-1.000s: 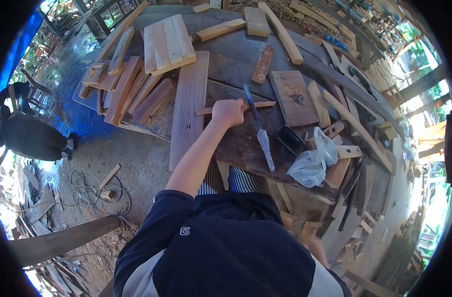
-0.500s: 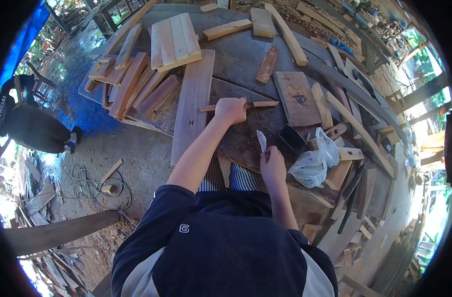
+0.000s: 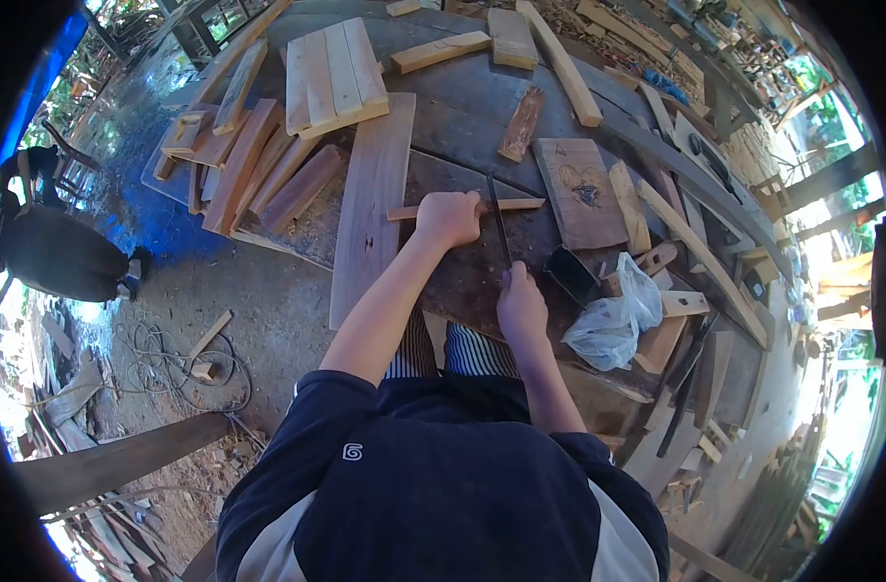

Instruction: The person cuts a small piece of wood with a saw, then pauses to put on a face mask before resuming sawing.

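From where I stand, the left hand (image 3: 450,219) is closed over a slim wooden strip (image 3: 522,205) on the workbench (image 3: 452,276), the strip's long axis running side to side before the person. The right hand (image 3: 522,308), farther from the strip and nearer the body, grips the near end of a narrow dark blade (image 3: 502,233); file or saw, I can't tell. It points away, crossing the strip almost squarely, just right of the left hand. I count one strip, one blade, one carved board (image 3: 583,194), one plastic bag (image 3: 617,322).
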Available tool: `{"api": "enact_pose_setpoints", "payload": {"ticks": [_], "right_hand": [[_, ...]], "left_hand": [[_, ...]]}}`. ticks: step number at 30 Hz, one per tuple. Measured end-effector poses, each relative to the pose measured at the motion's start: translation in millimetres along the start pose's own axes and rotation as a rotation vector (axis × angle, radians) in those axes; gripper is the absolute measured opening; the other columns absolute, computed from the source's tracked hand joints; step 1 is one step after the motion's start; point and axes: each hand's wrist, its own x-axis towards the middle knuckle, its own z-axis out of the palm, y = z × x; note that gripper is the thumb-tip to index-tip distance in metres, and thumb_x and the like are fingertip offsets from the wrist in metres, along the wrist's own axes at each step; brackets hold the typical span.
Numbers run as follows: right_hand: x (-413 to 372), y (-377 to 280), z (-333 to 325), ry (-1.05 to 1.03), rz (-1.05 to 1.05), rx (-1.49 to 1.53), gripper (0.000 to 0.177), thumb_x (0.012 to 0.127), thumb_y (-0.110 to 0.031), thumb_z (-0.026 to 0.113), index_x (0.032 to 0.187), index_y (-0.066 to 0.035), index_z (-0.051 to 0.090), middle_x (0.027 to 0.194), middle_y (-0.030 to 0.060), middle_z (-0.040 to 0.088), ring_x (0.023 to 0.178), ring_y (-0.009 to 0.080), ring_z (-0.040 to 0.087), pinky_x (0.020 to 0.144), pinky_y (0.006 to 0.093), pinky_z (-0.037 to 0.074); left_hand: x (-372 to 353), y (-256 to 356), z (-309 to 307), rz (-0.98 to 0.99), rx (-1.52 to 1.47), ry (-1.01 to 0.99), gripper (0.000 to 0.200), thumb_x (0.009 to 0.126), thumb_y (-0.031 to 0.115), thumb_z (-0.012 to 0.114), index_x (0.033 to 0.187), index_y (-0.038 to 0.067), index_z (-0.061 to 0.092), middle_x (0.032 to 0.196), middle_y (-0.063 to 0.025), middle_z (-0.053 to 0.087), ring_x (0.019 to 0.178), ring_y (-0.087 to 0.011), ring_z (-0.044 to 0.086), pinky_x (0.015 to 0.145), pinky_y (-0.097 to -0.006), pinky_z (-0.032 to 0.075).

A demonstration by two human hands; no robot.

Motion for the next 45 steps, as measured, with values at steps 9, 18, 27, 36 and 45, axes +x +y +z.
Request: {"api": "enact_pose_setpoints", "payload": {"ticks": [9, 18, 27, 36, 45], "right_hand": [[-8, 5, -13, -0.096, 0.056, 0.099, 0.019, 0.102, -0.020, 0.041, 0.112, -0.004, 0.042, 0.089, 0.0334, 0.064, 0.087, 0.0520, 0.062, 0.074, 0.0589, 0.048], [63, -9, -5, 0.008, -0.104, 0.088, 0.015, 0.099, -0.018, 0.044, 0.106, -0.004, 0.046, 0.085, 0.0306, 0.065, 0.084, 0.0506, 0.064, 0.074, 0.0589, 0.050], [-3, 21, -29, -0.095, -0.023, 0.173, 0.016, 0.098, -0.018, 0.049, 0.105, -0.004, 0.047, 0.081, 0.0329, 0.063, 0.083, 0.0518, 0.062, 0.072, 0.0594, 0.049], [65, 6, -21, -0.098, -0.134, 0.128, 0.016, 0.098, -0.018, 0.048, 0.106, -0.003, 0.050, 0.090, 0.0331, 0.064, 0.092, 0.0512, 0.061, 0.076, 0.0576, 0.048], [0, 29, -34, -0.073, -0.058, 0.276, 0.017, 0.098, -0.018, 0.048, 0.106, -0.002, 0.049, 0.085, 0.0332, 0.063, 0.087, 0.0520, 0.061, 0.074, 0.0582, 0.048]], "left_hand": [[0, -1, 3, 0.025, -0.017, 0.003, 0.027, 0.092, 0.031, 0.052, 0.097, 0.008, 0.066, 0.087, -0.0146, 0.072, 0.084, -0.0317, 0.071, 0.072, -0.0461, 0.054], [10, 4, -9, -0.062, -0.047, -0.111, 0.029, 0.090, 0.033, 0.052, 0.094, 0.010, 0.069, 0.092, -0.0153, 0.072, 0.090, -0.0328, 0.069, 0.079, -0.0470, 0.053], [7, 10, -13, -0.089, -0.033, -0.153, 0.032, 0.091, 0.034, 0.050, 0.098, 0.010, 0.071, 0.098, -0.0154, 0.072, 0.095, -0.0320, 0.069, 0.083, -0.0451, 0.053], [15, 7, -8, -0.115, -0.020, -0.142, 0.032, 0.092, 0.033, 0.050, 0.098, 0.010, 0.071, 0.097, -0.0154, 0.072, 0.094, -0.0320, 0.070, 0.083, -0.0455, 0.054], [9, 5, 2, -0.002, 0.049, -0.063, 0.026, 0.092, 0.031, 0.051, 0.095, 0.011, 0.068, 0.091, -0.0158, 0.072, 0.087, -0.0336, 0.070, 0.077, -0.0475, 0.054]]}}
